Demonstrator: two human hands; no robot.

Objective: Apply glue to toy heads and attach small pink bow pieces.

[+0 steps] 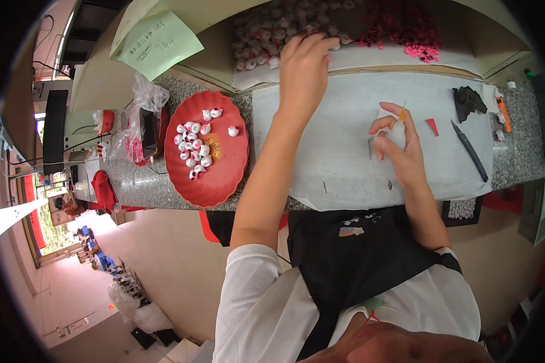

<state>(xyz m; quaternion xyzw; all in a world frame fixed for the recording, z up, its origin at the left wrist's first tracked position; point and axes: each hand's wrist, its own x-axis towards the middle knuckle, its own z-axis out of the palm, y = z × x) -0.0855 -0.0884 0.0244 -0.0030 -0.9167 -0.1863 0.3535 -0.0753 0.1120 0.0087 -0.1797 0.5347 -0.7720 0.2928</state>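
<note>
My left hand reaches to the back shelf, its fingers apart over a pile of small white figurine pieces with pink marks. Its fingertips touch the pile's near edge; no piece shows clearly in its grasp. Over the white work sheet, my right hand is closed round a small translucent squeeze bottle. An orange nozzle with a thin needle points away from me at its top. On the left, a red scalloped plate bears several white-and-pink pieces, one lying apart from the cluster.
Small bright pink parts lie right of the white pile. Right of my right hand are a red scrap, a dark pen-like tool, a crumpled black cloth and an orange cutter. A green note hangs at upper left.
</note>
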